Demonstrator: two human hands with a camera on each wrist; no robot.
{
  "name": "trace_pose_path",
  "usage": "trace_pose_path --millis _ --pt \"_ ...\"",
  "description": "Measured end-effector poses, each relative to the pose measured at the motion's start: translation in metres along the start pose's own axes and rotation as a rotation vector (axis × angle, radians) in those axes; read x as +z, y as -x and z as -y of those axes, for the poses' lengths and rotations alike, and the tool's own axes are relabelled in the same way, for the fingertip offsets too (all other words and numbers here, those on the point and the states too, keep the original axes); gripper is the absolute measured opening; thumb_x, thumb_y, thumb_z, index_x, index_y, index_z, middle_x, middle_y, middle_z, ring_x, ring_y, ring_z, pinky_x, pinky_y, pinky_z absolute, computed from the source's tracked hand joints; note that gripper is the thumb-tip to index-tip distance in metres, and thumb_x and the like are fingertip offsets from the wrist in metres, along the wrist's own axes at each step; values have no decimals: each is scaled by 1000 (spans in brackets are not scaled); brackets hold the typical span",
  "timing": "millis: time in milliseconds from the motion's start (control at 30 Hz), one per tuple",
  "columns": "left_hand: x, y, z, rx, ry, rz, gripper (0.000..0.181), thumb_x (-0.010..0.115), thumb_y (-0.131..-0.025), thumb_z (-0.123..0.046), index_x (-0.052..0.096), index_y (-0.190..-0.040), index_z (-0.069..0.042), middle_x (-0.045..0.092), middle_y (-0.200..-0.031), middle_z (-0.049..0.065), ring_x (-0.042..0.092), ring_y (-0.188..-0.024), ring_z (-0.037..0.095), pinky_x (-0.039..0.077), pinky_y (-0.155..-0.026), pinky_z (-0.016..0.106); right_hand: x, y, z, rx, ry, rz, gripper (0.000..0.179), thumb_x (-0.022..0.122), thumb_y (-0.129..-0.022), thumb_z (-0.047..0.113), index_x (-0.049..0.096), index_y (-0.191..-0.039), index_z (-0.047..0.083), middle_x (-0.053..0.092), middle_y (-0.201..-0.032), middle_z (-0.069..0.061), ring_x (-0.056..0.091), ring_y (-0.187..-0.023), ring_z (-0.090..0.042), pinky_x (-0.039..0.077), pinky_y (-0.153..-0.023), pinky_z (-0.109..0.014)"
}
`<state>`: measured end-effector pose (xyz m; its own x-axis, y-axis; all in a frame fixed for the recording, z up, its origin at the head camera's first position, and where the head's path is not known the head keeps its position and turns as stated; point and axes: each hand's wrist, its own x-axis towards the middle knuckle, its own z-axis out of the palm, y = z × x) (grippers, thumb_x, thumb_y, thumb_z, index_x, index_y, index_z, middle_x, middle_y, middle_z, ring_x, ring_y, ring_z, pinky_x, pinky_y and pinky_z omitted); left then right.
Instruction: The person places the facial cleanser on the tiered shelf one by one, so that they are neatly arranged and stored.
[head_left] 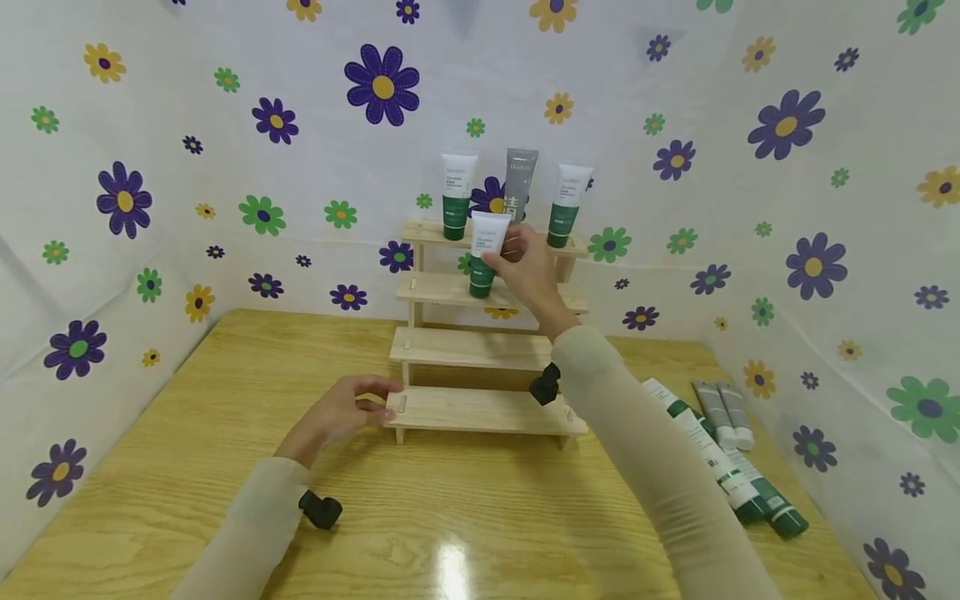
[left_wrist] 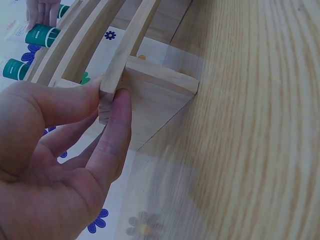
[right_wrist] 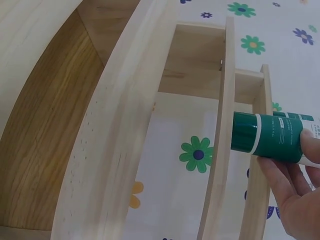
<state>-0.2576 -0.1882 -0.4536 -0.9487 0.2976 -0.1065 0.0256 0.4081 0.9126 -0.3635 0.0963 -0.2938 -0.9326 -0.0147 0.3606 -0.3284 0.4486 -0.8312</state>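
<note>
My right hand (head_left: 531, 268) holds a white and green tube (head_left: 483, 275) upright by its side, thumb across its front. In the right wrist view the green cap (right_wrist: 245, 131) is right at the edge of the second shelf from the top. My left hand (head_left: 347, 410) pinches the left end of the lowest shelf (head_left: 480, 410) of a wooden tiered stand, as the left wrist view shows with thumb and fingers on the board end (left_wrist: 111, 87). On the top shelf (head_left: 420, 231) stand two white and green tubes (head_left: 459, 196) (head_left: 570, 204) with a grey tube (head_left: 519, 179) between them.
Several white and green tubes (head_left: 720, 462) lie on the table's right side, with two grey tubes (head_left: 726, 414) beside them. The wooden table (head_left: 465, 508) backs onto a flower-printed cloth (head_left: 315, 242) that also rises on both sides.
</note>
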Motion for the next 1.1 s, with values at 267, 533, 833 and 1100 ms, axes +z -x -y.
trace_pose_path --millis 267,533,833,1100 --pt "4 -1 1 -17 19 8 44 72 -95 -5 63 -138 -7 61 -133 19 68 -106 21 60 -88 33 3 0 -5 -6 3 -3 37 75 -96 14 59 -127 2 70 -123 -20 69 -112 -33 57 -101 -42" --pt "3 -1 2 -8 21 2 43 71 -96 -4 63 -138 -6 61 -132 19 68 -105 21 60 -88 33 4 0 -4 -1 0 13 38 75 -96 15 58 -128 3 70 -125 -19 69 -112 -34 57 -101 -42" --pt "0 -1 2 8 20 6 43 71 -96 -5 63 -138 -7 61 -131 20 69 -104 21 60 -88 34 -5 1 -5 15 7 79 55 73 -97 20 46 -144 11 66 -136 -16 66 -121 -31 55 -105 -42" --pt "0 -1 3 23 14 4 43 71 -96 -3 62 -138 -5 61 -132 20 69 -104 21 60 -88 33 -60 11 -16 -24 54 124 59 69 -99 15 41 -151 7 65 -137 -20 66 -121 -37 56 -101 -47"
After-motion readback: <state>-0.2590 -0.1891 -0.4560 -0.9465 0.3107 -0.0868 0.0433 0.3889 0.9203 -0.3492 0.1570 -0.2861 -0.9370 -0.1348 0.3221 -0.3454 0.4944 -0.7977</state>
